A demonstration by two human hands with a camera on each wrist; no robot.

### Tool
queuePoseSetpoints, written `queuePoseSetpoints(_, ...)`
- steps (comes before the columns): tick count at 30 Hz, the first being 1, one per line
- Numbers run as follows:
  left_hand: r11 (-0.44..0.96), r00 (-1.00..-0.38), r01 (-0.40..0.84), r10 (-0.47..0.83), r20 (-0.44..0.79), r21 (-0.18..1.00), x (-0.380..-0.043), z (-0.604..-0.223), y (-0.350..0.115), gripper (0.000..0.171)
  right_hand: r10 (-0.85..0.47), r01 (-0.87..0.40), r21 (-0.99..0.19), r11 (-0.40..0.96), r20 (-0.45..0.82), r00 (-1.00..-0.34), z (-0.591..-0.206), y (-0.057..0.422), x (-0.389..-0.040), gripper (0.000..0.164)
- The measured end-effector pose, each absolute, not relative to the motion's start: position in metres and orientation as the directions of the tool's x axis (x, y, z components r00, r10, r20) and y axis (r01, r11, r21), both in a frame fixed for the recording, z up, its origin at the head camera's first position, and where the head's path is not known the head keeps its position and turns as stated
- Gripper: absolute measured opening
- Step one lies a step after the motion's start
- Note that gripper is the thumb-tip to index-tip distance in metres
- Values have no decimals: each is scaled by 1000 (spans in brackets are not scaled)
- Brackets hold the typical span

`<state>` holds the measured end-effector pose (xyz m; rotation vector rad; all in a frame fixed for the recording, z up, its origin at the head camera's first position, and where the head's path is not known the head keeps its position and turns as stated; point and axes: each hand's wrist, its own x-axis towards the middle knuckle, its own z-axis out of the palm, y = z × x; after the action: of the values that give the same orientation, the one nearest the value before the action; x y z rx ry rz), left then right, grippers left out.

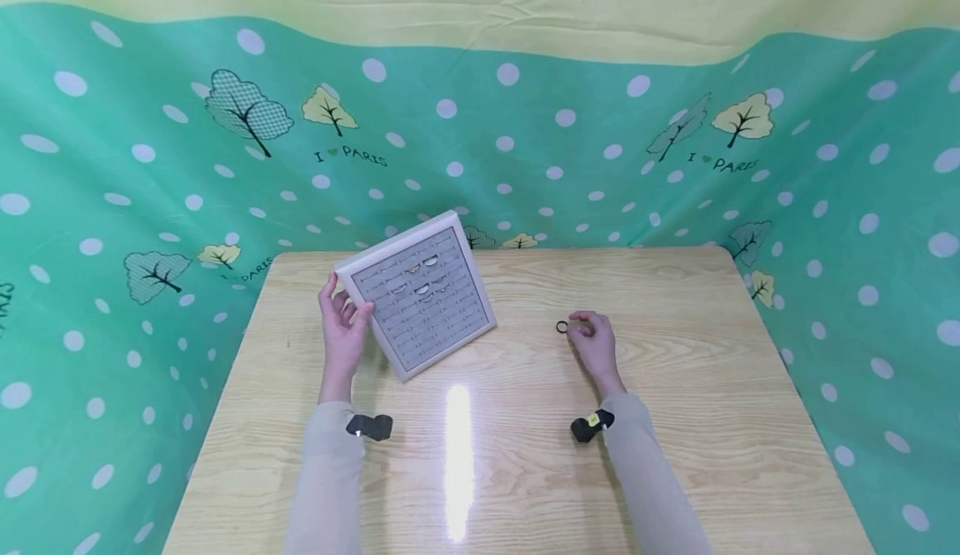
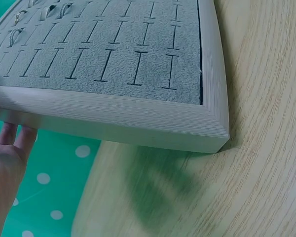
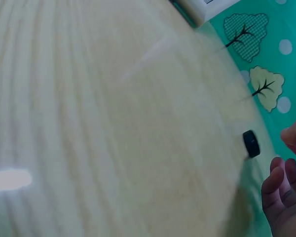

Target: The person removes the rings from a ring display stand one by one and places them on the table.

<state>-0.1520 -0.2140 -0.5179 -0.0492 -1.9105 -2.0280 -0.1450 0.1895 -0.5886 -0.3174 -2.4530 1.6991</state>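
My left hand [image 1: 345, 334] grips the left side of a white-framed ring display tray [image 1: 390, 352], thumb on the front of the frame and fingers behind it. The tray is tilted up, its grey slotted pad [image 2: 153, 64] facing me. Several rings [image 1: 422, 290] sit in slots in its upper and middle rows. Right beside the fingertips of my right hand [image 1: 596, 342] is a small black ring [image 1: 562, 327]. In the right wrist view the black ring [image 3: 251, 144] appears nearly edge-on, apart from the loosely bent fingers [image 3: 274, 180], which hold nothing.
Both hands are over a light wood-grain table [image 1: 517, 472] with a bright light reflection on its surface. A green dotted cloth [image 1: 480, 138] with trees printed on it hangs along the table's back and sides.
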Motion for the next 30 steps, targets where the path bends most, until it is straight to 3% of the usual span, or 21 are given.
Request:
queuePoseSetpoints(14, -32, -940, 273, -223, 259, 962, -154, -519, -214, 74, 161, 21, -954, 298, 28, -987, -564, 157, -154, 19)
queuePoseSetpoints(30, -32, -943, 247, -238, 232, 969, -153, -518, -212, 76, 47, -107, -935, 338, 130, -990, -546, 114, -169, 19)
